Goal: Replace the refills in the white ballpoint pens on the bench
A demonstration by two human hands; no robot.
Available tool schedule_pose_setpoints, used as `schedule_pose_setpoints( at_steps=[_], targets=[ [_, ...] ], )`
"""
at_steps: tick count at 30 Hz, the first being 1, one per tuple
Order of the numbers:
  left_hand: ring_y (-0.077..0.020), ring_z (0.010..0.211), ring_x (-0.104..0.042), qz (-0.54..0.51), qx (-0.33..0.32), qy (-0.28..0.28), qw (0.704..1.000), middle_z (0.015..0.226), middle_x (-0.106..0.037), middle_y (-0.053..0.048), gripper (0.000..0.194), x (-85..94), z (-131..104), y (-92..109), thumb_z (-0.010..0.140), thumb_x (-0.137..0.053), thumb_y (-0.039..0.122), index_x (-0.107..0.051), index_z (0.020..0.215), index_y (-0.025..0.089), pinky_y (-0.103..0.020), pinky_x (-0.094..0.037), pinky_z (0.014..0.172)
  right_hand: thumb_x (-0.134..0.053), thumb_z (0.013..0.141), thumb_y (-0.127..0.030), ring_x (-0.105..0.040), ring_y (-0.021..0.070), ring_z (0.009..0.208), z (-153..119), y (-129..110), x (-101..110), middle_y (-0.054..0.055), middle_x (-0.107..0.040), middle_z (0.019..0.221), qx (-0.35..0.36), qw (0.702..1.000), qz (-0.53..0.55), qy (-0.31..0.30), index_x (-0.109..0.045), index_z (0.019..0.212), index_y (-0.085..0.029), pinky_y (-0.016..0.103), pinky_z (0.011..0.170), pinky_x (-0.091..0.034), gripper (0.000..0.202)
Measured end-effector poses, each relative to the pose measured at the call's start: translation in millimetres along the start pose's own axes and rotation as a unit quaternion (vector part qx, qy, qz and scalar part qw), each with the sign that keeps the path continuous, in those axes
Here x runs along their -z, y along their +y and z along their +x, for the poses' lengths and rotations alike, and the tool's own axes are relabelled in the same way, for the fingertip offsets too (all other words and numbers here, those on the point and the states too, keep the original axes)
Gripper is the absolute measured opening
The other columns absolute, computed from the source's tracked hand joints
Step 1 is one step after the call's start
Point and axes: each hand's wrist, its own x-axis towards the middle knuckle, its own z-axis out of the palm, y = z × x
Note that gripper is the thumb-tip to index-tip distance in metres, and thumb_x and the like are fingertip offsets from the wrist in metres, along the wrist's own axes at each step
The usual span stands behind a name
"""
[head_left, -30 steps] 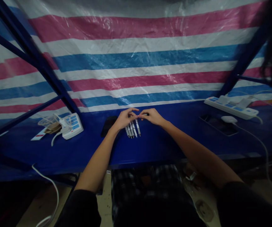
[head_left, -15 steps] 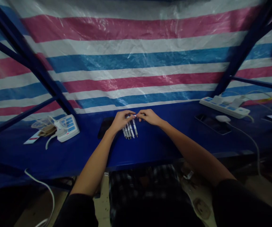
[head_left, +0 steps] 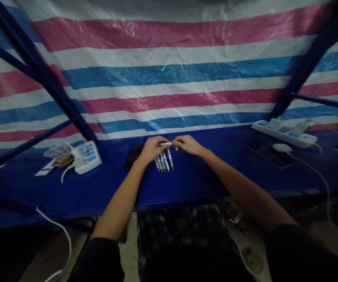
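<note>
My left hand [head_left: 152,150] is closed round a white pen [head_left: 165,144], held level above the blue table. Its right end meets the pinched fingertips of my right hand [head_left: 188,144]; whether they grip the pen itself or a small part of it is too small to tell. Under and just in front of my hands, several white pens with grey ends [head_left: 163,162] lie side by side on the table, their upper ends partly hidden. One pen [head_left: 171,159] lies slightly apart at the right of the row.
On the blue table [head_left: 186,188], a black flat object [head_left: 132,156] lies left of the pens. Power strips stand at the left [head_left: 89,156] and right [head_left: 284,134]. A phone [head_left: 268,154] lies at the right beside a white charger [head_left: 282,148] with its cable.
The view has shifted slightly, so the table things appear a little further right. More of the held pen shows between my hands, and my right fingertips have moved slightly on its end.
</note>
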Motion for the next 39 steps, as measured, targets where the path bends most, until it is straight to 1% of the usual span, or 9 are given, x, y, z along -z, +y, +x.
schedule_pose_setpoints(
  at_steps=[8,11,18,27,30,32,34,37,39],
  targets=[
    [-0.0224,0.092,-0.072,-0.019,-0.005,0.007,1.0,0.099,-0.079,-0.006,0.016,0.9,0.3,0.1,0.089,-0.072,0.035,-0.08,0.098,0.025,-0.034,-0.051,0.085,-0.056,0.097,-0.046,-0.059,0.0157,0.066,0.5,1.8,1.6,0.004,-0.071,0.076,-0.004,1.0,-0.011,0.006,-0.071,0.091,-0.018,0.029,0.065,-0.04,0.033],
    [-0.0226,0.094,-0.072,-0.02,-0.001,0.006,1.0,0.1,-0.079,-0.005,0.017,1.1,-0.1,1.1,0.089,-0.07,0.036,-0.08,0.098,0.024,-0.034,-0.051,0.086,-0.067,0.091,-0.042,-0.062,0.0165,0.073,0.6,2.1,1.9,0.004,-0.073,0.083,0.027,0.999,-0.012,0.024,-0.071,0.099,-0.019,0.028,0.069,-0.042,0.025],
    [-0.0195,0.077,-0.07,-0.017,0.041,-0.055,0.998,0.085,-0.079,-0.003,0.029,-0.2,-0.9,-0.3,0.095,-0.061,0.043,-0.081,0.097,0.022,-0.029,-0.048,0.072,-0.064,0.093,-0.039,-0.063,0.017,0.075,0.9,-3.0,2.7,0.004,-0.073,0.083,0.049,0.996,-0.062,0.041,-0.074,0.098,-0.018,0.028,0.072,-0.038,0.023],
    [-0.022,0.086,-0.07,0.006,0.003,-0.05,0.999,0.095,-0.078,-0.005,0.026,-1.1,-2.3,-6.7,0.093,-0.063,0.042,-0.081,0.102,0.025,-0.031,-0.047,0.078,-0.064,0.092,-0.042,-0.056,0.0134,0.061,1.5,-2.8,3.3,0.001,-0.066,0.065,0.009,0.999,-0.043,-0.018,-0.074,0.088,-0.016,0.027,0.064,-0.036,0.028],
    [-0.0211,0.082,-0.066,0.021,-0.015,-0.051,0.998,0.089,-0.076,-0.004,0.025,0.4,-1.9,-4.1,0.095,-0.062,0.042,-0.082,0.101,0.029,-0.033,-0.046,0.079,-0.064,0.09,-0.044,-0.048,0.0111,0.051,2.8,1.5,2.4,-0.003,-0.056,0.056,-0.026,0.999,0.033,-0.032,-0.072,0.08,-0.017,0.027,0.057,-0.034,0.03],
    [-0.0233,0.091,-0.064,0.036,-0.031,-0.024,0.999,0.09,-0.076,-0.005,0.022,2.8,0.1,0.1,0.095,-0.064,0.042,-0.082,0.101,0.03,-0.036,-0.045,0.088,-0.063,0.09,-0.046,-0.044,0.0105,0.047,2.9,2.2,0.3,-0.003,-0.053,0.052,-0.075,0.987,0.132,-0.044,-0.069,0.079,-0.017,0.026,0.051,-0.033,0.032],
    [-0.0272,0.11,-0.059,0.047,-0.034,0.062,0.996,0.105,-0.074,-0.006,0.024,6.1,2.7,4.8,0.091,-0.07,0.042,-0.079,0.11,0.031,-0.042,-0.041,0.102,-0.06,0.093,-0.05,-0.046,0.011,0.046,1.5,-1.4,-3.0,-0.001,-0.06,0.056,-0.108,0.963,0.239,-0.058,-0.066,0.084,-0.018,0.026,0.049,-0.035,0.034],
    [-0.0304,0.132,-0.046,0.025,-0.004,0.198,0.98,0.136,-0.062,-0.009,0.054,10.5,5.4,9.3,0.085,-0.077,0.042,-0.063,0.136,0.032,-0.047,-0.036,0.11,-0.06,0.095,-0.05,-0.059,0.0137,0.057,-2.4,-12.2,-9.7,0.007,-0.073,0.078,-0.099,0.923,0.357,-0.103,-0.062,0.098,-0.019,0.027,0.056,-0.046,0.031],
    [-0.0295,0.131,-0.049,-0.016,0.01,0.2,0.98,0.141,-0.057,-0.009,0.06,11.1,5.5,9.6,0.087,-0.076,0.04,-0.056,0.142,0.033,-0.046,-0.04,0.106,-0.061,0.096,-0.047,-0.063,0.0148,0.063,-4.8,-18.1,-13.8,0.008,-0.074,0.086,-0.082,0.906,0.392,-0.136,-0.06,0.102,-0.02,0.029,0.061,-0.05,0.028]
  ],
)
